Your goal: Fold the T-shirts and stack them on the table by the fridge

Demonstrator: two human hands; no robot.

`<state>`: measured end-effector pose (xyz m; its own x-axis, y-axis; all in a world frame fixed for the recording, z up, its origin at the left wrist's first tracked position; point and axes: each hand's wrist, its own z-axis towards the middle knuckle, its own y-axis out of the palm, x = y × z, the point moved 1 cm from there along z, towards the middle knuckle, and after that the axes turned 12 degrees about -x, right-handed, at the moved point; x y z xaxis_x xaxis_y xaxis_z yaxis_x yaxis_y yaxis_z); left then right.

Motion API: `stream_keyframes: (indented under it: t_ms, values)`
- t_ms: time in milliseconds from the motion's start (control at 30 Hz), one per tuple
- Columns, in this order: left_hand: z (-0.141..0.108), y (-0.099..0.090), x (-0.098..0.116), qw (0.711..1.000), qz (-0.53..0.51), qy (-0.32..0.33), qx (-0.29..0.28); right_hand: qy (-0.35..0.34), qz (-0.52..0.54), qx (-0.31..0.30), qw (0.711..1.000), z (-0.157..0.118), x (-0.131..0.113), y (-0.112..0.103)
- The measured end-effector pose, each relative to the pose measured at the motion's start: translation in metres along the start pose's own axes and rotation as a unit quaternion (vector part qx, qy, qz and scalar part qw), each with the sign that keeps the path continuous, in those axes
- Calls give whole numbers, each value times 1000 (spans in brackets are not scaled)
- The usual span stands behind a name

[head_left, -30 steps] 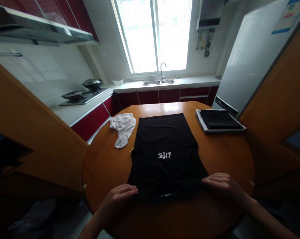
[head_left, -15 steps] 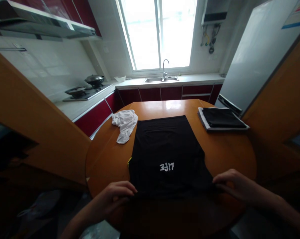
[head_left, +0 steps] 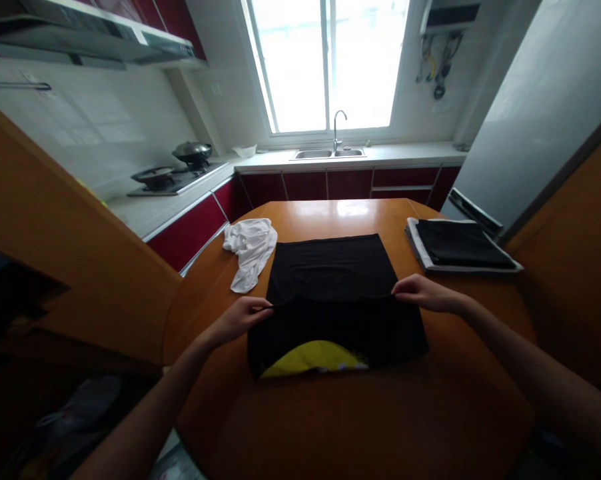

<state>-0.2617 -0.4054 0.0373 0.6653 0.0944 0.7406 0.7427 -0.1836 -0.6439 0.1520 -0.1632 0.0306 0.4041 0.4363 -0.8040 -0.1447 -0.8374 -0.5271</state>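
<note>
Wooden table, bottom of frame. On it, lower centre: black garment, yellow patch at its near edge. Left hand and right hand, mid-frame: fingers of each pinched on opposite ends of the garment's raised edge. Looks light, soft, limp; probably best gripped at both edge ends, kept taut. Beyond: crumpled white cloth left of centre, folded stack at right.

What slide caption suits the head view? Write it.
Left hand and right hand pinch a black garment, partly folded over, on a wooden table.
</note>
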Motion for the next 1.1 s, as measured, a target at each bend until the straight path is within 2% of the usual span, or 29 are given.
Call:
stream_keyframes:
  t_ms: [100, 200, 500, 733, 1100]
  values:
    - [21, 8, -20, 999, 7, -29, 33, 37, 13, 33, 999, 29, 26, 3]
    - [30, 13, -31, 999, 6, -39, 38, 52, 22, 44, 997, 42, 41, 8]
    - [39, -2, -33, 995, 15, -23, 98, 13, 20, 93, 995, 36, 40, -6]
    - [58, 3, -47, 994, 37, -25, 96, 31, 7, 98, 995, 60, 52, -8]
    - [71, -5, -47, 991, 65, -11, 117, 32, -5, 114, 993, 67, 61, -20]
